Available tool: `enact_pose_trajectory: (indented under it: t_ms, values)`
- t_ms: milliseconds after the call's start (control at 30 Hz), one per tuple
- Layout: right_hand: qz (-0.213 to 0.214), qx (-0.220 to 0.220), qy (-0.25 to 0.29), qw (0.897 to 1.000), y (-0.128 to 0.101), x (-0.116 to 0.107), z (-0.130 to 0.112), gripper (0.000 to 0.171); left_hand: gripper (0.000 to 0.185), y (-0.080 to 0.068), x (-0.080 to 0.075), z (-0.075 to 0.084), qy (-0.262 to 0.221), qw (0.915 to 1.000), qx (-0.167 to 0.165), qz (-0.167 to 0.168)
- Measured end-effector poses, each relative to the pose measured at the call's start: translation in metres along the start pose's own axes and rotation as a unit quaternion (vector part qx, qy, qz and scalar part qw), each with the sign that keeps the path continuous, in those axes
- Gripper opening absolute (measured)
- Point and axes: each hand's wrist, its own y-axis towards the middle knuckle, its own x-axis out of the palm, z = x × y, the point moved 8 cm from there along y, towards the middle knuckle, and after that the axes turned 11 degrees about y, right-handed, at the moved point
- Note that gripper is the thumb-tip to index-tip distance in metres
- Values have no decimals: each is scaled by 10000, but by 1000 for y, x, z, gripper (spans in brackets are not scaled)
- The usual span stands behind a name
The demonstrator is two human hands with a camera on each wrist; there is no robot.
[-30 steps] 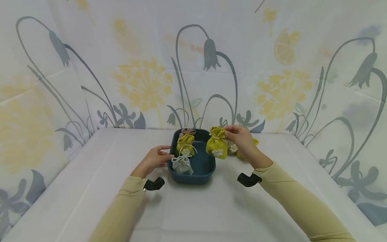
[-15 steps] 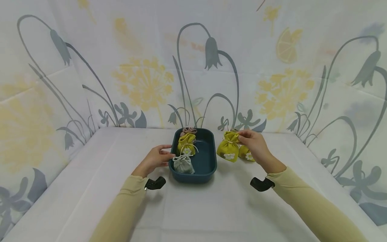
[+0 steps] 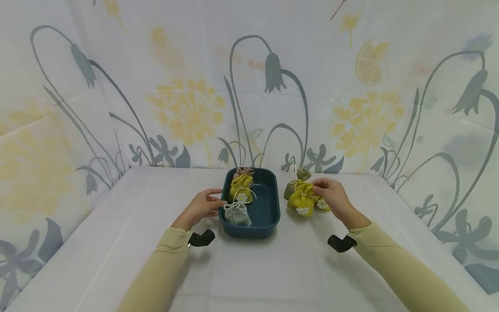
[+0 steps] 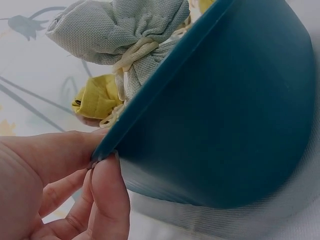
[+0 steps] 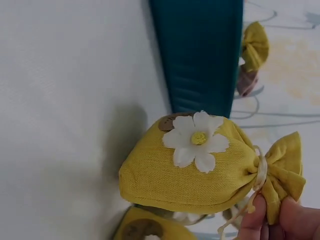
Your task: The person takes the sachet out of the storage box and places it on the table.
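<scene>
A dark teal tray (image 3: 269, 219) sits mid-table and holds a grey pouch (image 3: 236, 213), a yellow-green pouch with a white flower (image 3: 240, 189) and a pinkish pouch (image 3: 243, 170). My left hand (image 3: 203, 205) pinches the tray's left rim (image 4: 150, 95) between thumb and fingers (image 4: 107, 195). My right hand (image 3: 331, 195) pinches the gathered top of a yellow-green flower pouch (image 3: 301, 201) (image 5: 200, 162), which stands on the table right of the tray. Behind it sit an olive pouch (image 3: 293, 184) and another yellow pouch (image 3: 321, 204), partly hidden by my hand.
The table (image 3: 253, 268) is covered in white cloth, with floral fabric walls (image 3: 187, 104) close behind and on both sides. Black wrist camera mounts (image 3: 200, 238) (image 3: 341, 242) show at both sleeves.
My right hand has carried the yellow-green pouch from above the tray's right edge out to the right and down onto the table beside the other pouches. The left hand has stayed on the tray rim.
</scene>
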Motion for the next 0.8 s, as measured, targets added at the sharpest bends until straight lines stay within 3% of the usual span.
enact_pose_trajectory:
  t_ms: [167, 433, 800]
  values:
    - [-45, 48, -117, 9999, 3, 1, 11, 23, 54, -1, 0, 0, 5, 10000, 17, 11]
    - [332, -6, -823, 9961, 3, -9, 6, 33, 54, -2, 0, 2, 26, 10000, 44, -27]
    - [494, 213, -475, 9974, -7, -20, -9, 42, 54, -4, 0, 4, -58, 9999, 43, -109]
